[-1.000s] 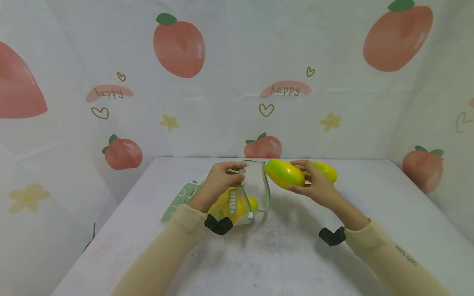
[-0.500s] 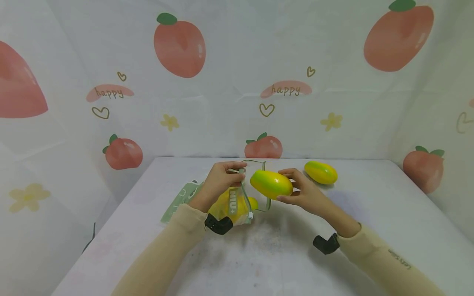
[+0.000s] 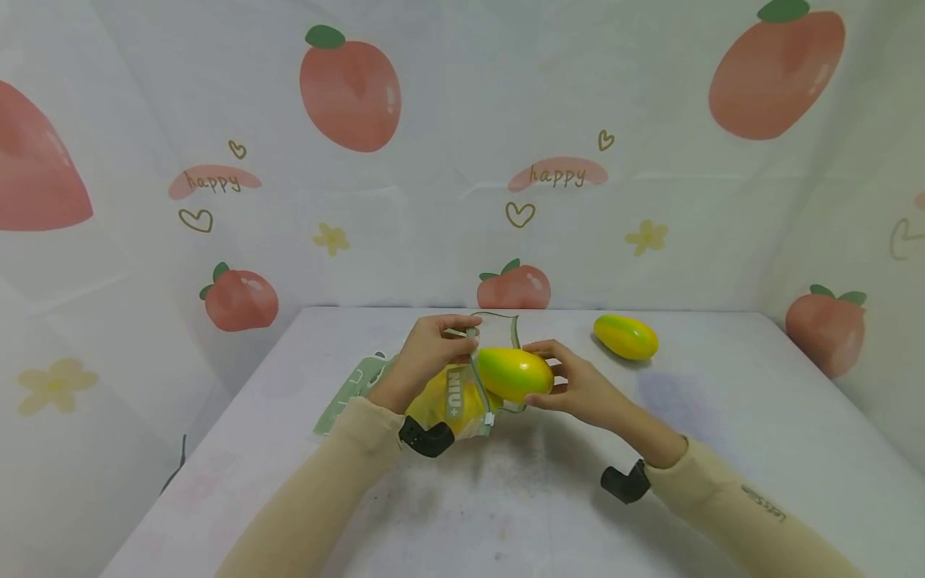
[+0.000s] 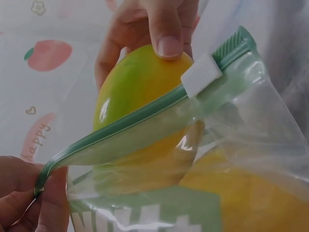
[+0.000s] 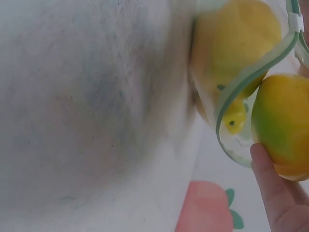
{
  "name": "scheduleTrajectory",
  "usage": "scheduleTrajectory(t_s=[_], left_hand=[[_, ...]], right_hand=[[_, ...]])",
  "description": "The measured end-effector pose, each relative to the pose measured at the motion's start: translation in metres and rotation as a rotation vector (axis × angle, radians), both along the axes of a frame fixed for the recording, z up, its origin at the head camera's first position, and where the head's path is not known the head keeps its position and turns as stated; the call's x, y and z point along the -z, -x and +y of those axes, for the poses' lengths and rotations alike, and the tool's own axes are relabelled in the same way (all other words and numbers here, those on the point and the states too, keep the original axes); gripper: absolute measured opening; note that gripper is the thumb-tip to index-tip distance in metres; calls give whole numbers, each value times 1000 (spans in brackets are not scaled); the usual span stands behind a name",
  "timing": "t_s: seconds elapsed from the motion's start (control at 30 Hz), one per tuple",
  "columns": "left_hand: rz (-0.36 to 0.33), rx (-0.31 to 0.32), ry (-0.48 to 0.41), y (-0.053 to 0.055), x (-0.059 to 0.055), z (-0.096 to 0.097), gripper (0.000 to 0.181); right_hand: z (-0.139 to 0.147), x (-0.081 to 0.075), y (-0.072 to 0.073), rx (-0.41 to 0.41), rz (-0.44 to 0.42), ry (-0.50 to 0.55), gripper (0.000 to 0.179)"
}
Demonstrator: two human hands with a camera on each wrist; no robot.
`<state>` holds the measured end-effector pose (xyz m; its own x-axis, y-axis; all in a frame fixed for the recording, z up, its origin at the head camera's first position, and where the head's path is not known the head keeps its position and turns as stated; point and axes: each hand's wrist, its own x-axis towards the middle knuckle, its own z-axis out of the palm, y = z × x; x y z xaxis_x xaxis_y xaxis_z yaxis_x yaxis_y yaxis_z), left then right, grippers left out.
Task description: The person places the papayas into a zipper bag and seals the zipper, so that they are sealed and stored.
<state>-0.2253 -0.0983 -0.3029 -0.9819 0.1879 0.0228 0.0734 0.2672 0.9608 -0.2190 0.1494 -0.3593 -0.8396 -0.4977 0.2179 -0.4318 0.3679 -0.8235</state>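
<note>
My left hand (image 3: 432, 357) pinches the green-edged rim of a clear zip bag (image 4: 145, 116), holding its mouth apart. A white slider (image 4: 202, 76) sits on the zip strip. My right hand (image 3: 578, 387) grips a yellow-green mango (image 3: 515, 375) by its near end, fingers on one side and thumb on the other. In the left wrist view the mango's far end shows through the bag's clear wall, inside the mouth. Other yellow fruit (image 5: 236, 43) lies in the bag, partly hidden by the left wrist and the bag's printed label.
Another yellow-green mango (image 3: 625, 337) lies at the back right of the white table (image 3: 549, 506). A flat green printed packet (image 3: 352, 393) lies left of the bag, partly behind the left forearm. A peach-print cloth (image 3: 433, 225) hangs behind the table.
My right hand has brought the mango left and down, from right of the bag into its mouth. The mango at the back right has come into full view. My left hand stays put.
</note>
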Motion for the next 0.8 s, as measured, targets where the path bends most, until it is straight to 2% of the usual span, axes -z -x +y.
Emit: scheduleTrajectory(t_s=[0.27, 0.57, 0.8], left_hand=[[11, 13, -5, 1, -1, -1, 35], [8, 16, -7, 1, -1, 0, 34], [1, -2, 1, 3, -1, 3, 35]], right_hand=[[-8, -4, -1, 13, 5, -22, 63], [-12, -6, -2, 64, 12, -25, 63], [-16, -5, -1, 71, -30, -13, 63]])
